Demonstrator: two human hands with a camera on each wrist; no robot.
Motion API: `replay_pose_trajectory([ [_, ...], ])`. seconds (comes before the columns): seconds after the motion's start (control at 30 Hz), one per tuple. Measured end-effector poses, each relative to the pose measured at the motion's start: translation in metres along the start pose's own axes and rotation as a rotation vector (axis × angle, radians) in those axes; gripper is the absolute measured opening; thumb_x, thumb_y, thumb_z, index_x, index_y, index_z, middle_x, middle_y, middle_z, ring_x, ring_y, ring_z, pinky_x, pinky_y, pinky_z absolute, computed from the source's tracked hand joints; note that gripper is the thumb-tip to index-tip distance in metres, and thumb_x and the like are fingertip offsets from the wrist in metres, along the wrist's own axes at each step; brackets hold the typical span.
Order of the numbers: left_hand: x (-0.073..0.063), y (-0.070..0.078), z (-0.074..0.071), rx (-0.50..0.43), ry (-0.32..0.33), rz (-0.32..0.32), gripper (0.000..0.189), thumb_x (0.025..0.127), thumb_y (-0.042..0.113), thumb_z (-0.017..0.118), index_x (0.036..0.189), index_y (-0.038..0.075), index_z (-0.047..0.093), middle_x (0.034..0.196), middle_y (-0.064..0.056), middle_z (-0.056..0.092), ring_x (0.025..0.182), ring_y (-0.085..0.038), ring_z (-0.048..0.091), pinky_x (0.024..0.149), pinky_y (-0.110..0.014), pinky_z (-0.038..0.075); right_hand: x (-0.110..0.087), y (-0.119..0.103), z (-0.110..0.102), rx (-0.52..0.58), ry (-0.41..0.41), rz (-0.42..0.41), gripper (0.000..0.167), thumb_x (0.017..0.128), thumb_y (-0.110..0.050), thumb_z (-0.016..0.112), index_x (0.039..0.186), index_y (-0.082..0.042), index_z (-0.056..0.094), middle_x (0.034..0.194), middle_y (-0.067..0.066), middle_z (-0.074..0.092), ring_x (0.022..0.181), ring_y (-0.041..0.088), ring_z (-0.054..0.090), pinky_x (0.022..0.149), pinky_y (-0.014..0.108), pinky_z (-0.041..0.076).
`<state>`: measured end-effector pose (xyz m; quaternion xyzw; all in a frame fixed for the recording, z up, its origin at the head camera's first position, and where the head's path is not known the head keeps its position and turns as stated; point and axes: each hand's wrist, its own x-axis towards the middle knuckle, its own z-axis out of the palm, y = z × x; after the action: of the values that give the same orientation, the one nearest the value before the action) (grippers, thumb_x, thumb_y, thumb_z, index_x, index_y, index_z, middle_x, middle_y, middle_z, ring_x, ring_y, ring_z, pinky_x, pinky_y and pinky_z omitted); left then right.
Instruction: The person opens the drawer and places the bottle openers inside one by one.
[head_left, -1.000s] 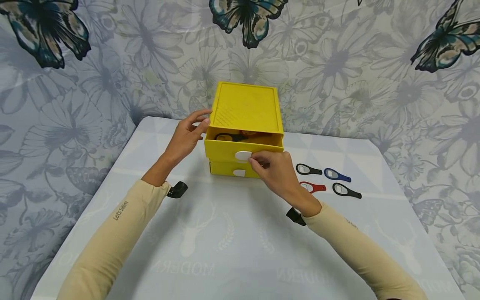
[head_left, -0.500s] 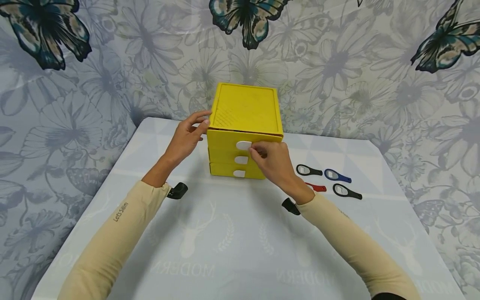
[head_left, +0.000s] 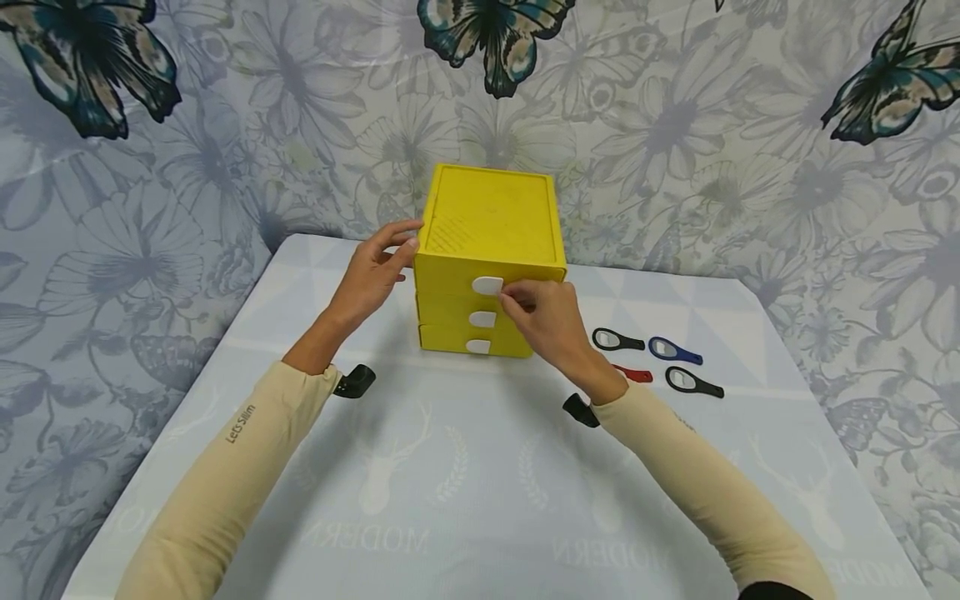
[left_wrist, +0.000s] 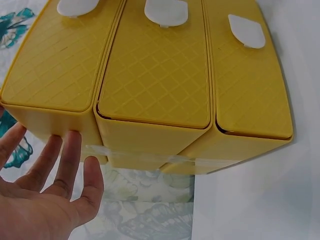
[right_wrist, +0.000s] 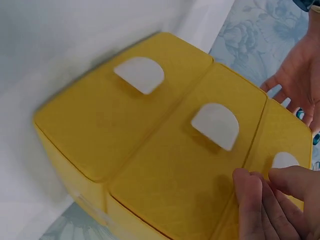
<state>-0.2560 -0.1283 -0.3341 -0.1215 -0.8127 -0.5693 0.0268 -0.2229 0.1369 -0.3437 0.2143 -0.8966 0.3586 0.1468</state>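
Observation:
A yellow drawer unit (head_left: pixel 491 221) with three stacked drawers stands on the table, all drawers pushed in. Each drawer front carries a white tab handle; the middle handle (right_wrist: pixel 216 126) is in full view in the right wrist view. My right hand (head_left: pixel 551 325) pinches the edge of the top drawer's handle (head_left: pixel 487 286), partly covering it in the right wrist view. With fingers spread and nearly straight, my left hand (head_left: pixel 372 271) touches the unit's left side near the top. The left wrist view shows those fingertips (left_wrist: pixel 73 137) against the yellow side wall.
Right of the unit lie several small flat tools with oval ring heads: a black one (head_left: pixel 617 339), a blue one (head_left: pixel 675 350), another black one (head_left: pixel 693 382) and a red one (head_left: pixel 637 376) partly behind my right wrist. A flower-patterned backdrop (head_left: pixel 675 192) rises behind the table (head_left: pixel 450 517).
The top drawer, partly out with dark items visible inside a second ago, has slid in and is now flush. My right hand moved forward with its handle. My left hand stayed put.

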Motion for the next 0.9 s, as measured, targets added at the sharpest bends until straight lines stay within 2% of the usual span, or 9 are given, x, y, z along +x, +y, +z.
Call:
replay_pose_trajectory([
  [0.13, 0.000, 0.000, 0.000, 0.001, 0.002, 0.006, 0.047, 0.106, 0.042, 0.048, 0.150, 0.028, 0.046, 0.147, -0.012, 0.049, 0.116, -0.032, 0.058, 0.098, -0.051, 0.048, -0.008, 0.006, 0.004, 0.023, -0.041, 0.045, 0.015, 0.095, -0.015, 0.070, 0.098, -0.004, 0.079, 0.091, 0.008, 0.078, 0.080, 0.019, 0.075, 0.074, 0.034, 0.061],
  [0.33, 0.000, -0.001, 0.001, -0.018, 0.012, -0.002, 0.047, 0.105, 0.043, 0.049, 0.149, 0.029, 0.047, 0.146, -0.011, 0.049, 0.116, -0.031, 0.058, 0.098, -0.050, 0.049, -0.014, 0.018, 0.015, 0.022, -0.080, 0.060, 0.013, 0.093, -0.014, 0.072, 0.095, -0.004, 0.079, 0.090, 0.008, 0.078, 0.080, 0.020, 0.076, 0.074, 0.035, 0.061],
  [0.6, -0.002, -0.001, 0.004, -0.042, 0.023, -0.043, 0.047, 0.105, 0.044, 0.050, 0.150, 0.030, 0.046, 0.147, -0.011, 0.048, 0.117, -0.030, 0.058, 0.100, -0.051, 0.048, -0.015, 0.024, 0.024, 0.025, -0.082, 0.064, 0.013, 0.093, -0.014, 0.072, 0.096, -0.003, 0.079, 0.093, 0.010, 0.078, 0.083, 0.021, 0.076, 0.075, 0.036, 0.061],
  [0.9, -0.001, 0.000, 0.003, -0.028, 0.029, -0.049, 0.047, 0.104, 0.043, 0.051, 0.149, 0.030, 0.047, 0.146, -0.011, 0.049, 0.116, -0.031, 0.058, 0.100, -0.050, 0.049, -0.014, 0.024, 0.027, 0.016, -0.069, 0.049, 0.015, 0.094, -0.015, 0.072, 0.096, -0.003, 0.079, 0.091, 0.010, 0.078, 0.081, 0.021, 0.076, 0.073, 0.035, 0.061],
])
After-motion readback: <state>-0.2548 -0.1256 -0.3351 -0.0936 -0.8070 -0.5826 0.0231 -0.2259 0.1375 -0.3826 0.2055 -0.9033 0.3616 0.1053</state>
